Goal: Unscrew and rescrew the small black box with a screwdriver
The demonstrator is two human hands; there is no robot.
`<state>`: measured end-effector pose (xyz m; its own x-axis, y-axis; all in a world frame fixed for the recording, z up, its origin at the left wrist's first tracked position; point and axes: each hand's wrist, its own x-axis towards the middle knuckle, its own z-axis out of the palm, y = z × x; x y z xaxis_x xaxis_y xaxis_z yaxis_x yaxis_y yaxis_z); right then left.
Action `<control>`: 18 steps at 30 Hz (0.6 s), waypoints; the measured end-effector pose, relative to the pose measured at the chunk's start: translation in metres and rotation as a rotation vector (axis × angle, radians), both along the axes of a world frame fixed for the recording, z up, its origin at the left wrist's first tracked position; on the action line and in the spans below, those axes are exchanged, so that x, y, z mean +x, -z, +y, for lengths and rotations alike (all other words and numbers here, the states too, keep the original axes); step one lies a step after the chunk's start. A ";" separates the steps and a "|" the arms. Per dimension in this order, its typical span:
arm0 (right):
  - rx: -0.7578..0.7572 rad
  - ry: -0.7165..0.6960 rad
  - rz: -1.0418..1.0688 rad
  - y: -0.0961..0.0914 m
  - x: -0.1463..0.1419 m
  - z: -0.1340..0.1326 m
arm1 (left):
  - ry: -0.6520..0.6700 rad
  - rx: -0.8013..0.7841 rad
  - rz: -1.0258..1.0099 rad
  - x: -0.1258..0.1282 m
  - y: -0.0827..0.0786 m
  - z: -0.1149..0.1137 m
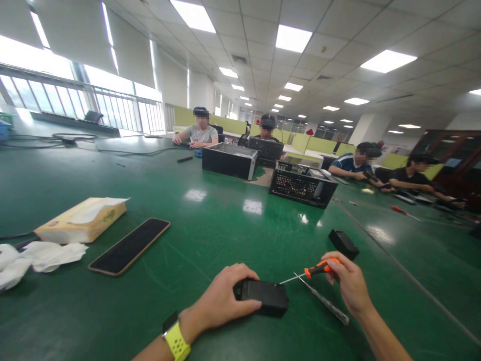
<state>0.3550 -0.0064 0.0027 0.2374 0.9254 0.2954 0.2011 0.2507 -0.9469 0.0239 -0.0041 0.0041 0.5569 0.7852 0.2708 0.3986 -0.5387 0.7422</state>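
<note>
On the green table a small black rectangular box [267, 296] lies flat, its exact kind unclear. My left hand [229, 296] is closed around its left end, thumb in front and fingers behind. In my right hand [349, 286] is an orange and black screwdriver [319, 268], held by the handle and slanting down to the left. Its tip meets the box's upper right edge. A second screwdriver with a clear handle [330, 305] lies on the table between the box and my right hand. Behind my right hand sits another black box-shaped part [343, 243].
To the left are a phone [131, 245], a tissue pack [84, 219] and crumpled tissues [52, 254]. Two computer cases [230, 160] [303, 184] stand farther back. Several people sit around the table's far side. Another orange screwdriver [406, 213] lies at the right.
</note>
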 end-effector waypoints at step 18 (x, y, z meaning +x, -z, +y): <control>0.179 0.015 -0.134 -0.030 -0.005 -0.006 | 0.001 0.007 0.017 0.000 -0.002 -0.002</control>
<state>0.3499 -0.0121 0.0330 0.1980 0.8519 0.4849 0.3269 0.4089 -0.8520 0.0241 -0.0061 0.0065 0.5621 0.7829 0.2667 0.4108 -0.5442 0.7316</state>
